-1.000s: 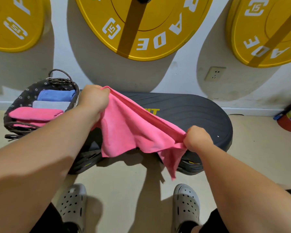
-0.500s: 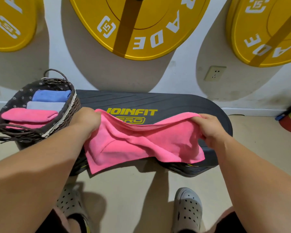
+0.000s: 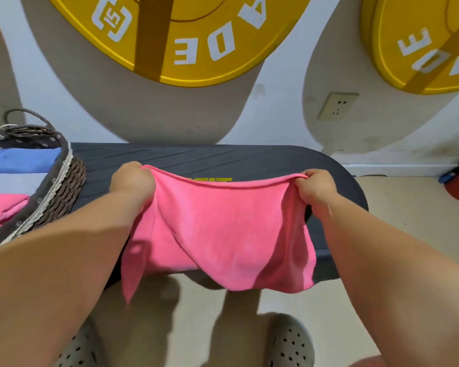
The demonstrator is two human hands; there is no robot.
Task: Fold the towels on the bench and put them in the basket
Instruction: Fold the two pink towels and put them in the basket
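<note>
Two-handed, held the pink towel (image 3: 223,229) spread over the near half of the black bench (image 3: 196,157). Gripped its far-left corner in the curled left hand (image 3: 131,181), pinched its far-right corner in the right hand (image 3: 316,188). Let the lower edge sag past the bench's near side (one tail lower at the left). Saw the woven basket (image 3: 64,186) on the bench's left end, holding a blue towel (image 3: 21,160), a grey towel (image 3: 11,182) and a second pink towel (image 3: 3,207), all folded.
</note>
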